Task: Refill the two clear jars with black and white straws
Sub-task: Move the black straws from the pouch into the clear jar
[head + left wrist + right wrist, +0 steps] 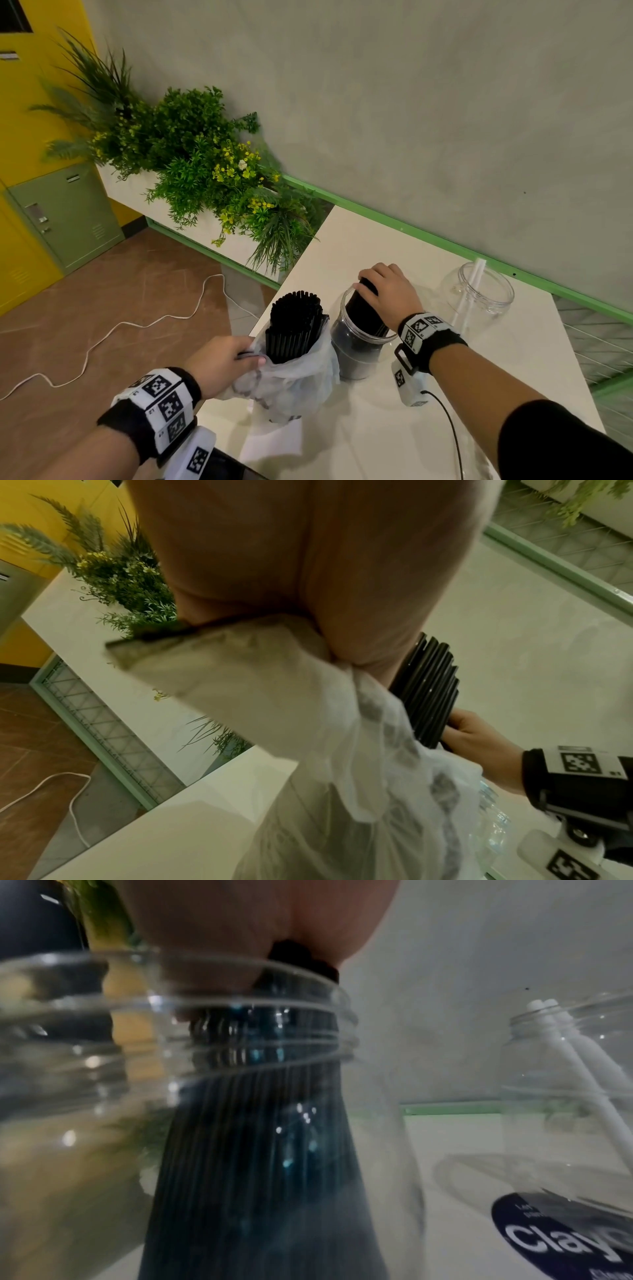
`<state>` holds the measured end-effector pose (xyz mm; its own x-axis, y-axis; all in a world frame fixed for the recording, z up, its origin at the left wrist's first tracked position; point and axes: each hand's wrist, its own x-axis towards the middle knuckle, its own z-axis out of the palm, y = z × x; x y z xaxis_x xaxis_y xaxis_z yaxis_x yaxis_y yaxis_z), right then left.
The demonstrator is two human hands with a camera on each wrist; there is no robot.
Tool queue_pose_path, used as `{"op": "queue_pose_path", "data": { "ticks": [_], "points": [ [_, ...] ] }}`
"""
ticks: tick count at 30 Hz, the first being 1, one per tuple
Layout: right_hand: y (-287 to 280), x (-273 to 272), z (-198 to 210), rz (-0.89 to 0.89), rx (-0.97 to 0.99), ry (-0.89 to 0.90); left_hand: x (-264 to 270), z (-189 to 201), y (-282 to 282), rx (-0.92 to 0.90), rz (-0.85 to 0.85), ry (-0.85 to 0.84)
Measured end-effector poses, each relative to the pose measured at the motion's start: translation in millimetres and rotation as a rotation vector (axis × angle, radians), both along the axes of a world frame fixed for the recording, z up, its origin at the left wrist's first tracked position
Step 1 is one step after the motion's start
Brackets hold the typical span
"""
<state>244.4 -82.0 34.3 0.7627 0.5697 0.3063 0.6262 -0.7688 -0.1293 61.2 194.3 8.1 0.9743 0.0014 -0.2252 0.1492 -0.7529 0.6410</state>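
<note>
Two clear plastic jars stand on the cream-white tabletop, well apart from each other. The nearer clear jar is at the middle of the table, and the right hand is over its mouth, fingers curled round a thick bundle of black plastic straws whose lower ends are already inside the jar. In the right wrist view the bundle runs down through the threaded neck of this jar, leaning to one side; whether it touches the jar's bottom I cannot tell.

The farther clear jar stands toward the grey wall, to the right of the first. It holds a couple of white straws leaning against its rim, and the right wrist view shows a dark round label low on its side.

Just left of the nearer jar, a thin translucent white plastic bag stands on the table's edge with many more black straws upright in it, their tops above the bag's mouth. The left hand pinches the bag's rim between thumb and curled fingers; the left wrist view shows the crumpled plastic gathered tight under the palm.

Both wrists wear black bands with square black-and-white markers. Beyond the table's left corner a white planter full of green foliage with small yellow flowers sits against the wall, a white cable lies across the brown tiled floor, and yellow and green lockers stand at the far left.
</note>
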Motion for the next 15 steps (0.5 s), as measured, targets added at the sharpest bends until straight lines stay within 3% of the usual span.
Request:
{"op": "queue_pose_path", "data": {
  "ticks": [3,8,12,15],
  "points": [
    [-2.2,4.5,4.7,0.021,0.060,-0.077,-1.2,2.3,0.1,0.022,-0.008,0.000],
    [-3.7,4.0,11.9,-0.151,-0.056,0.039,-3.0,3.7,-0.6,-0.005,-0.008,0.008],
    [7.7,-35.3,32.9,-0.089,0.278,-0.047,-4.4,3.0,-0.5,-0.013,-0.010,0.013],
    [20.8,-83.6,33.2,0.100,0.475,0.136,-6.5,3.5,0.1,-0.021,-0.022,0.013]
  ]
}}
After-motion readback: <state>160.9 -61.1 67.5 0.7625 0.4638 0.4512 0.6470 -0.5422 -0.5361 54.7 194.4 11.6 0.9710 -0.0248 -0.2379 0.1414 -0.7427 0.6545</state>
